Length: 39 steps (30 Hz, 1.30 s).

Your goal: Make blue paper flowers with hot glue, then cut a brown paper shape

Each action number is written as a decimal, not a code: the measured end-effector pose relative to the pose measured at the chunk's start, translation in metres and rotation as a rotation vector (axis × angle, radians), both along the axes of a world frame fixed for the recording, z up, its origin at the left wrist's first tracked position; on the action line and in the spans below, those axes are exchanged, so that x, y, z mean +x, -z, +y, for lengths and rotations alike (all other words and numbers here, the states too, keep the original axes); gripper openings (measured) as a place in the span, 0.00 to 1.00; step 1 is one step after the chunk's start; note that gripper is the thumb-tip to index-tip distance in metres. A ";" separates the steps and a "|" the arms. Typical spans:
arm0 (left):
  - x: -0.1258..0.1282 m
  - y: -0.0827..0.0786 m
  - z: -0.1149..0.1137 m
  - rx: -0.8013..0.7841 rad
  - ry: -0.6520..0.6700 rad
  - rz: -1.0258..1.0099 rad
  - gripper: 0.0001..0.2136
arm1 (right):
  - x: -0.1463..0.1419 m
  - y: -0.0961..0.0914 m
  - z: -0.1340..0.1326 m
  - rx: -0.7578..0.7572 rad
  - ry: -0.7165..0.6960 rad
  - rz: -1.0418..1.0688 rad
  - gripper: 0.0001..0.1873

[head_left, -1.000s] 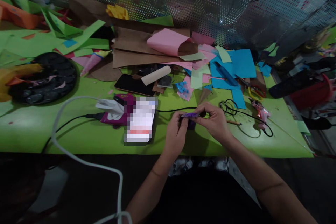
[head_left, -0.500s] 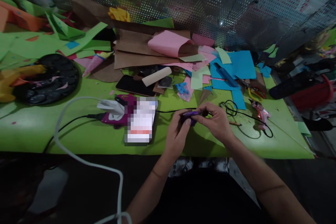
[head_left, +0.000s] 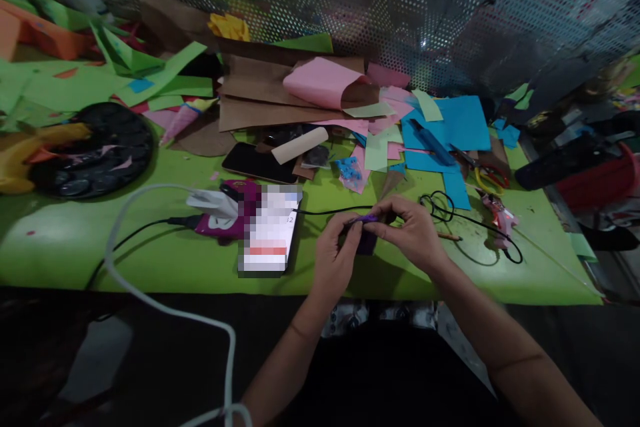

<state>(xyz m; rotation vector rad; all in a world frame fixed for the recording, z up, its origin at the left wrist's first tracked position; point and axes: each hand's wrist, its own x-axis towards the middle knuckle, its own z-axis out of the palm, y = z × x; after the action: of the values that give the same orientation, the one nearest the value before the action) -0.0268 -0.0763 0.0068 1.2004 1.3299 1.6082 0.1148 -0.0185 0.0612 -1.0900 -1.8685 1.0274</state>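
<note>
Both my hands meet over the front middle of the green table. My left hand and my right hand each pinch the same small purple paper piece, fingers closed on it from either side. A thin black cable runs along the table just behind my fingers. A lit phone lies to the left of my left hand.
Blue paper sheets, pink paper and brown card are heaped at the back. Yellow-handled scissors and a small glue gun lie right. A dark phone, a cream roll and a black round tray sit left. A white cord loops near me.
My fingers have shifted slightly on the purple piece, turning it between the two hands. Both hands stay in the same spot above the table.
</note>
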 end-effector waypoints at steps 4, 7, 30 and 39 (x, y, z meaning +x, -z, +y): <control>0.000 0.001 0.000 -0.007 0.006 -0.002 0.06 | 0.001 0.003 0.000 0.010 -0.003 -0.013 0.09; 0.000 0.001 0.000 -0.013 0.010 0.003 0.06 | 0.001 0.005 -0.001 0.033 0.000 -0.020 0.08; -0.013 -0.004 0.003 -0.230 0.155 -0.118 0.10 | 0.013 -0.018 0.016 0.080 -0.283 -0.147 0.07; -0.012 -0.003 0.003 -0.229 0.171 -0.170 0.09 | 0.008 -0.016 0.016 0.037 -0.211 -0.190 0.04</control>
<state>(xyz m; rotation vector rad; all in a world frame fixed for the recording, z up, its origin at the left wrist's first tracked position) -0.0393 -0.0737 0.0096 0.9879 1.2310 1.3642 0.1230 -0.0023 0.0768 -1.0144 -2.1835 1.0310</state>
